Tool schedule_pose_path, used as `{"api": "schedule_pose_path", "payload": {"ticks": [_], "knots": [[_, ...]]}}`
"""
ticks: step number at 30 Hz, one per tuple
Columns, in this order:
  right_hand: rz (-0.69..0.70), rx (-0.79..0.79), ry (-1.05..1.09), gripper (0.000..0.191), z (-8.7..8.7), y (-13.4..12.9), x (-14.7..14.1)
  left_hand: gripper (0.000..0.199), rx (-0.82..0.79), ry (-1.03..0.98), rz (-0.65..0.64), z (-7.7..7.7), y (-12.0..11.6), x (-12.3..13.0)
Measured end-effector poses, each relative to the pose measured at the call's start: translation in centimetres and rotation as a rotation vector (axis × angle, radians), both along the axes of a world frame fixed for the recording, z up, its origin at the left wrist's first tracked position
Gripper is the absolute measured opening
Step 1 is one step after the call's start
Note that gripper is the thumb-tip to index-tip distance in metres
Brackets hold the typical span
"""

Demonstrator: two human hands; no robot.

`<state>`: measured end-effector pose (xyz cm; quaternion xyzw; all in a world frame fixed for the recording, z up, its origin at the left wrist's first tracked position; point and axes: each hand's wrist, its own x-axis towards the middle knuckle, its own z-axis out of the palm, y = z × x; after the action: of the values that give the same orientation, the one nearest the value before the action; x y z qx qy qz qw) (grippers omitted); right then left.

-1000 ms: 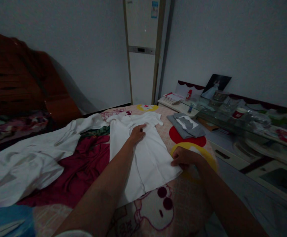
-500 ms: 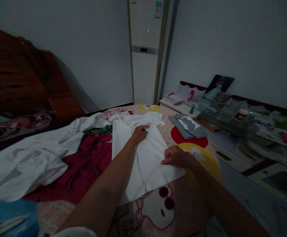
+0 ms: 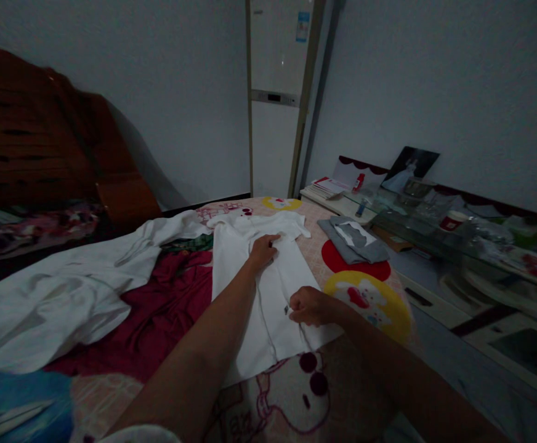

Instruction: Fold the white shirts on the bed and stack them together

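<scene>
A white short-sleeved shirt (image 3: 236,295) lies spread on a patterned pink cover, its hem toward me. My left hand (image 3: 263,251) is closed on the shirt's fabric near the upper part, below the collar area. Lower down, my right hand (image 3: 312,306) pinches the shirt's right side. A small dark tag (image 3: 286,310) shows at the fingertips of that hand. Long creases run down the shirt between the two hands. The fingertips of both hands are partly hidden.
Left of the shirt lie a dark red cloth (image 3: 167,307) and a rumpled white garment (image 3: 79,289). A folded grey garment (image 3: 354,240) rests at the right edge of the cover (image 3: 305,212). Beyond it stands a cluttered glass-topped cabinet (image 3: 416,215). A blue item (image 3: 23,403) lies near left.
My right hand has moved left and slightly down, over the shirt, and the dark tag has come into view. My left hand stays at the same place on the fabric.
</scene>
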<state>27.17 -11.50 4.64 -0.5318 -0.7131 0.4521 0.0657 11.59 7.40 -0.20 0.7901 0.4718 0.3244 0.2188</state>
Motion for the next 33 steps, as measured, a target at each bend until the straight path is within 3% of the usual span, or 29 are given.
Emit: {"api": "schedule_pose_path", "payload": {"ticks": [2, 4, 6, 8, 11, 13, 17, 20, 26, 33], "knots": [[0.009, -0.063, 0.046, 0.026, -0.1, 0.7, 0.2, 0.061, 0.027, 0.04, 0.007, -0.1, 0.0, 0.1], [-0.087, -0.038, 0.062, 0.028, 0.0, 1.9, 0.7, 0.06, 0.035, 0.07, 0.002, -0.1, 0.0, 0.1], [-0.232, 0.124, 0.06, 0.024, 0.1, 3.4, 1.4, 0.06, 0.042, 0.099, -0.013, -0.1, 0.0, 0.1], [-0.288, 0.366, 0.046, 0.018, 0.1, 5.2, 2.1, 0.059, 0.059, 0.148, -0.03, 0.0, -0.1, 0.1], [-0.214, 0.692, -0.015, 0.017, -0.6, 7.8, 2.8, 0.054, 0.085, 0.26, -0.014, -0.1, -0.3, 0.4], [-0.16, 0.775, -0.066, 0.023, -1.7, 9.4, 2.9, 0.05, 0.095, 0.323, 0.008, -0.3, -0.3, 0.5], [-0.078, 0.796, -0.229, 0.035, -4.4, 12.7, 2.5, 0.048, 0.105, 0.359, -0.009, -0.6, -0.3, 0.7], [-0.078, 0.772, -0.389, 0.041, -5.3, 14.9, 2.3, 0.052, 0.097, 0.353, -0.013, -0.7, -0.4, 0.6], [-0.134, 0.805, -0.5, 0.045, -5.0, 18.8, 2.5, 0.048, 0.045, 0.383, -0.014, -0.2, -0.5, 0.7], [-0.075, 0.781, -0.499, 0.043, -4.6, 22.6, 2.6, 0.048, 0.029, 0.406, 0.015, -0.2, -0.5, 1.0]]}}
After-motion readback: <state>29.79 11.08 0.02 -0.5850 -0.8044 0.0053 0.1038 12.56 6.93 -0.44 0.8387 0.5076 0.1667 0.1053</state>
